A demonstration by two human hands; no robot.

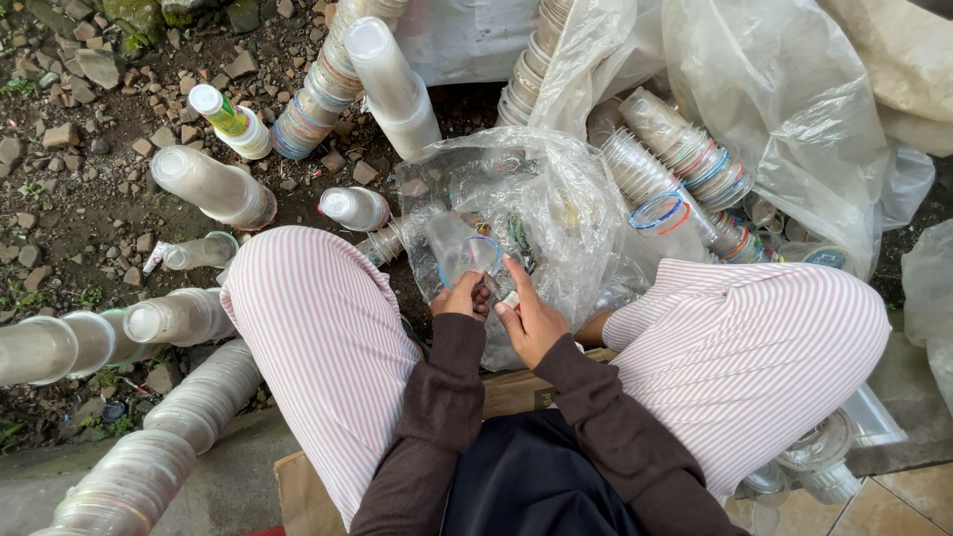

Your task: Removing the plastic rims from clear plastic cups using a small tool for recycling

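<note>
Above a clear plastic bag (556, 213), both hands (496, 308) pinch one clear plastic cup (462, 250) by its blue rim

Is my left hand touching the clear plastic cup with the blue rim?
Touching. The head view shows the left hand with fingers wrapped on the clear cup at its blue rim.

We see trousers (328, 337) in pink-and-white pinstripe; sleeves (437, 397) dark brown; lap cloth (526, 476) near-black navy; the clear cup (462, 253) held by left hand (459, 296) and right hand (531, 320) has a blue rim; stacked cups (685, 159) are clear with blue, red and green rim bands; small bottle (230, 119) has a yellow-green label and white cap; bag (556, 199) clear; cardboard (308, 491) tan; ground (69, 179) dark brown soil with grey-brown stones.
</note>
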